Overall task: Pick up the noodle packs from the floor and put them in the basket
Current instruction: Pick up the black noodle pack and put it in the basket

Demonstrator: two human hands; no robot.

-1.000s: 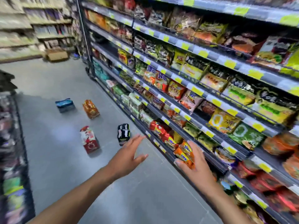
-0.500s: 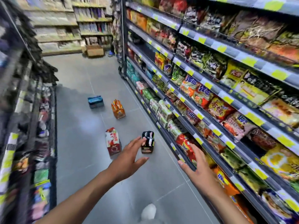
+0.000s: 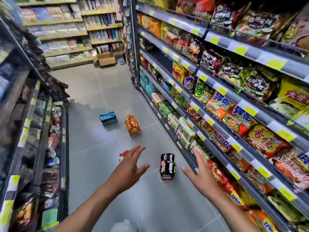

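Shop aisle, grey floor (image 3: 93, 156), stocked shelves (image 3: 222, 129) right of the fingers (image 3: 198, 155) | head view: left hand (image 3: 130, 169), right hand (image 3: 200, 173) empty, fingers spread apart, likely poised to scoop | black noodle pack (image 3: 167, 166) upright between them | red pack (image 3: 122, 155) behind left fingers | orange pack (image 3: 133, 126), blue pack (image 3: 108, 118) beyond | basket unseen.

Mostly hidden behind left hand (image 3: 129, 168): red pack (image 3: 122, 156). Frame edge cuts white blob (image 3: 123, 226) below it, unidentifiable. Blurred: shelf (image 3: 33, 131) left of it.
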